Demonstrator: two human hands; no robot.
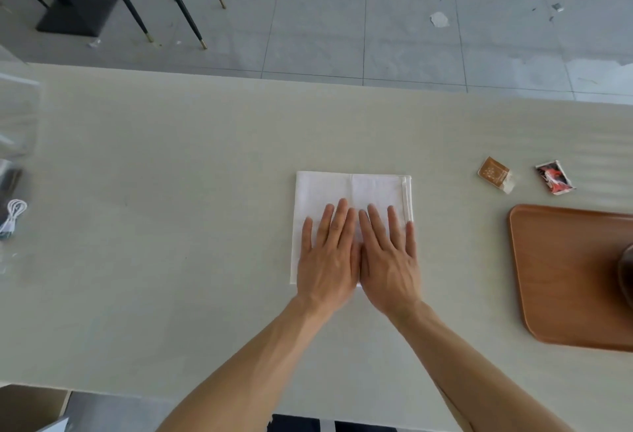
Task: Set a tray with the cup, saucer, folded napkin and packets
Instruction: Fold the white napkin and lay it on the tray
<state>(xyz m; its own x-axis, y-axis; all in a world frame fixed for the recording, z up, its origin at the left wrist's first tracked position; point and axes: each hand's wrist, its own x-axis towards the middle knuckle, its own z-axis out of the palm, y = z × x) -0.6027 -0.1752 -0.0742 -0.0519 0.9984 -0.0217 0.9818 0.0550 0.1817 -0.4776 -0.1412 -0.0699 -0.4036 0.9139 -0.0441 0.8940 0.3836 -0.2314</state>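
A white folded napkin (356, 190) lies flat in the middle of the pale table (171, 192). My left hand (327, 257) and my right hand (388, 257) rest side by side on its near half, palms down, fingers spread and flat. A brown wooden tray (561, 277) sits at the right edge of view, with a dark round object (626, 272) on it, cut off by the frame. Beyond the tray lie a brown packet (495, 174) and a red-and-white packet (555, 177).
A white coiled cable (13, 214) and clear plastic bags lie at the table's far left. Beyond the far table edge is a grey tiled floor with chair legs (185, 7) at upper left.
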